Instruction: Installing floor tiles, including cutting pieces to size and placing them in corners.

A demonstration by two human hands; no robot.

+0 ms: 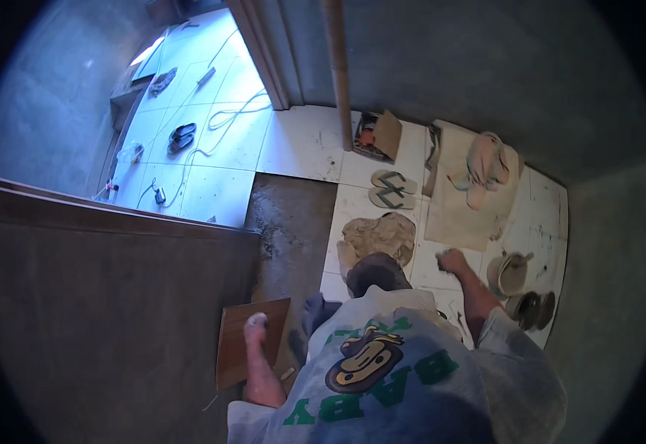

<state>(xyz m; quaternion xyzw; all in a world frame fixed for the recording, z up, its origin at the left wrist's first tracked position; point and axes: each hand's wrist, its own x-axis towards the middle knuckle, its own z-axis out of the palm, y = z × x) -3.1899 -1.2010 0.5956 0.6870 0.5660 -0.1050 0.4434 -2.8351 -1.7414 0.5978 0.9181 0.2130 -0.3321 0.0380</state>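
My left hand point(255, 328) is in front of a brown square panel point(235, 344), near the wall on the left. Its fingers look curled, with a pale patch at the tip; whether it touches the panel I cannot tell. Over the white floor tiles point(432, 277), my right hand point(452, 261) is closed like a fist, and anything inside it is hidden. Just ahead of my knee point(377, 272) lies a crumpled tan sack or cloth point(382, 235). A pale bucket point(496, 274) with a handle sticking out stands to the right of my right hand.
Flip-flops point(392, 189) lie before an open cardboard box point(389, 135) beside an upright pole point(339, 74). A pinkish cloth point(486, 164) rests on a beige sheet point(452, 214). Dark round things point(534, 309) sit by the right wall. Bare rough floor point(293, 222) borders the tiles; a cable point(223, 122) crosses the doorway room.
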